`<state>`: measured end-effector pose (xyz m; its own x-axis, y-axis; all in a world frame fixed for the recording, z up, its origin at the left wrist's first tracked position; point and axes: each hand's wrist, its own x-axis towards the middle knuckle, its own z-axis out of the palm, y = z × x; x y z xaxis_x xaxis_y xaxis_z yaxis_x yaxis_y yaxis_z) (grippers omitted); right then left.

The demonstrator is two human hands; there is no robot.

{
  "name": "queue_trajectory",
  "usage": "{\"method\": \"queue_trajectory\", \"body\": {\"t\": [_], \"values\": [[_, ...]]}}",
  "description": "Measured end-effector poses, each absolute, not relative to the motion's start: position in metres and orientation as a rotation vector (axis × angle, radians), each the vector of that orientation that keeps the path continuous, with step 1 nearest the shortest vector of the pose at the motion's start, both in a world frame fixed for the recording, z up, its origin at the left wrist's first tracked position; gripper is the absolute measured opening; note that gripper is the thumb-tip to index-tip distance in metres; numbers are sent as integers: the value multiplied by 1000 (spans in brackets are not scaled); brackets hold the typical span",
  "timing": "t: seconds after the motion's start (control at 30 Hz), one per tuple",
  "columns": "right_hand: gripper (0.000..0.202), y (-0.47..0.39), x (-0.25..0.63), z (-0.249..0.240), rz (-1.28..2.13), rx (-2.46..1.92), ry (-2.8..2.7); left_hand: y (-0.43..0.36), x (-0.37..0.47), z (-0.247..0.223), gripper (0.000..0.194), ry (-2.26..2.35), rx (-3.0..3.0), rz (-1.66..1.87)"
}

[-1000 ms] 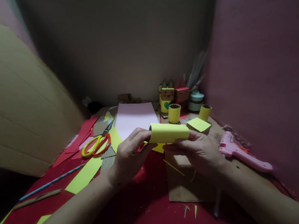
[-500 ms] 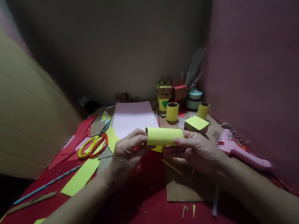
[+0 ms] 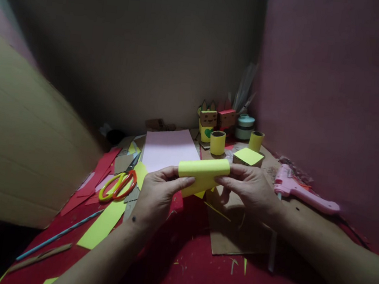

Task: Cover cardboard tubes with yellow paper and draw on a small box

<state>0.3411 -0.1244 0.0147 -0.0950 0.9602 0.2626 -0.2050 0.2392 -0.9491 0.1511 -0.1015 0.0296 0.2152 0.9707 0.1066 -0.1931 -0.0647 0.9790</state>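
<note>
Both hands hold a curved piece of yellow paper in front of me, above the red table. Its top is rounded over, and a flatter flap hangs down towards me. Any tube inside it is hidden. My left hand pinches the left end, thumb on the front of the flap. At the other end my right hand grips the paper between thumb and fingers. Just behind stand a yellow-wrapped short tube, a second yellow tube and a cardboard box with a yellow top.
Scissors and a yellow strip lie left, near a blue stick. A pink glue gun rests at right. Pink paper, two cardboard figures and a lidded jar are behind. Cardboard lies below my right hand.
The yellow paper was wrapped as a closed roll; now its lower flap hangs loose. My left thumb has come onto the front, and the roll has shifted slightly left and up.
</note>
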Motion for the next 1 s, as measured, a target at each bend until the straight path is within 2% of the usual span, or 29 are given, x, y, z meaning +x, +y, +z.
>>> {"method": "queue_trajectory", "body": {"t": [0.13,0.27,0.47,0.77,1.0], "values": [[22,-126,340,15,1166,-864,-1224,-102,152,28,25,835,1280,1185],[20,-125,341,14,1333,-801,-1115,-104,149,25,14,845,1629,1334],[22,-121,342,13,1490,-765,-1000,-101,147,21,15,801,1921,1374],[24,-126,340,11,1074,-887,-1252,-102,151,32,15,904,1393,1279],[28,-126,338,7,897,-834,-1394,-102,151,33,20,863,1358,1261]]}}
